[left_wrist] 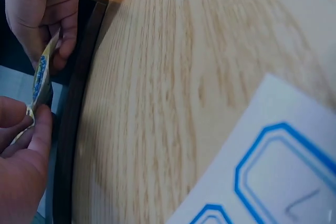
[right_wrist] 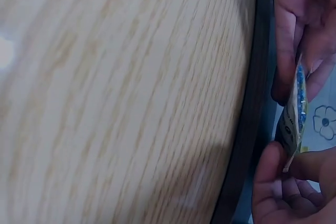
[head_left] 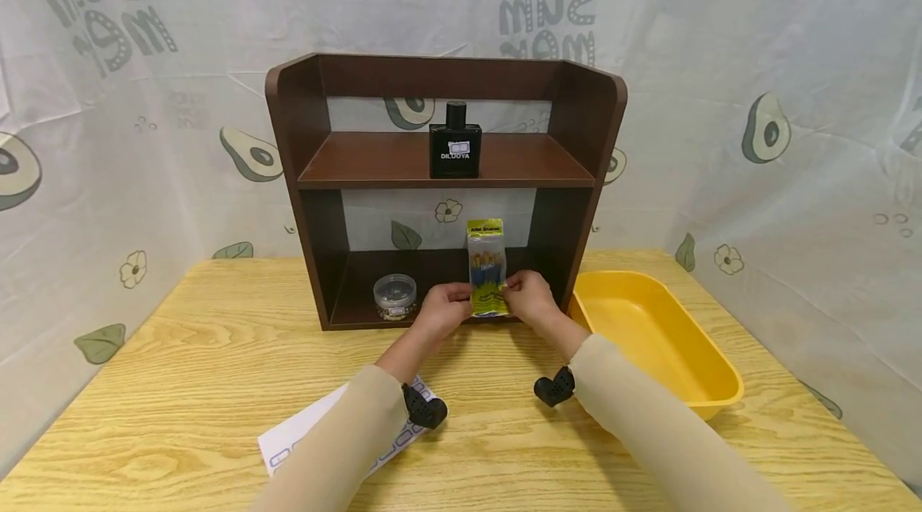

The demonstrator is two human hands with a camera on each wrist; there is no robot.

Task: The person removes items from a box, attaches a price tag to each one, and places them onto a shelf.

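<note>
A clear and yellow packet of artist brushes (head_left: pixel 487 266) stands nearly upright at the front of the lower shelf, right of its middle. My left hand (head_left: pixel 445 310) pinches its left edge low down, while my right hand (head_left: pixel 531 298) pinches the right edge. Seen from the left wrist, the packet (left_wrist: pixel 42 80) is almost edge-on between both hands. The right wrist view also catches the packet's narrow side (right_wrist: pixel 295 114), with thumb and fingers at either edge. Left of the hands sits a round clear jar (head_left: pixel 395 296) on the same shelf.
The dark brown two-tier shelf (head_left: pixel 446 184) stands at the back of the wooden table (head_left: pixel 180 400). A black perfume bottle (head_left: pixel 455 146) is on its upper board. To the right lies a yellow tray (head_left: pixel 648 328). A sheet of labels (head_left: pixel 302 432) lies under the left forearm.
</note>
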